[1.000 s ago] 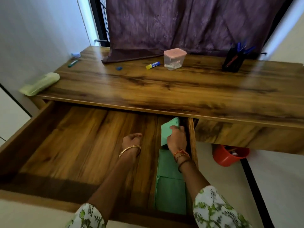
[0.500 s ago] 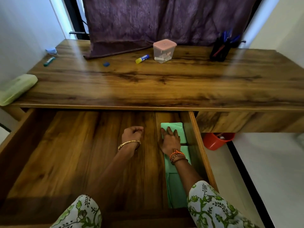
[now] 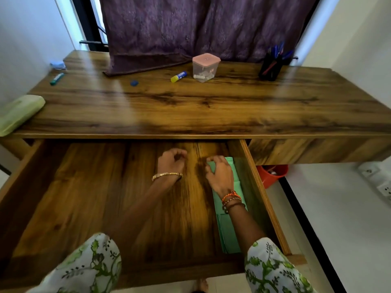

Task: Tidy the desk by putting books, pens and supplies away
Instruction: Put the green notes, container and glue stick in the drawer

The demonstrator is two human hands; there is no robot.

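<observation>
The wide wooden drawer [image 3: 84,197] under the desk top [image 3: 211,111] stands pulled out. Green books [image 3: 229,235] lie flat in a row along its right wall. My right hand [image 3: 220,176] rests on the far green book with fingers spread and lightly curved, gripping nothing. My left hand [image 3: 170,163] hovers over the bare drawer floor just left of it, loosely curled and holding nothing. On the desk lie a yellow-capped glue stick [image 3: 179,76], a small blue cap [image 3: 134,82], a green marker [image 3: 57,78], and a light green pouch [image 3: 20,114] at the left edge.
A pink-lidded clear container [image 3: 205,67] and a black pen holder [image 3: 271,66] with blue pens stand at the back of the desk, below a purple curtain [image 3: 190,28]. A red bucket [image 3: 271,175] sits on the floor right of the drawer, and a white power strip [image 3: 378,178] lies farther right.
My right hand laid the raised green book flat in the drawer and has eased from pressing it to resting with curved fingers. The left hand stayed put.
</observation>
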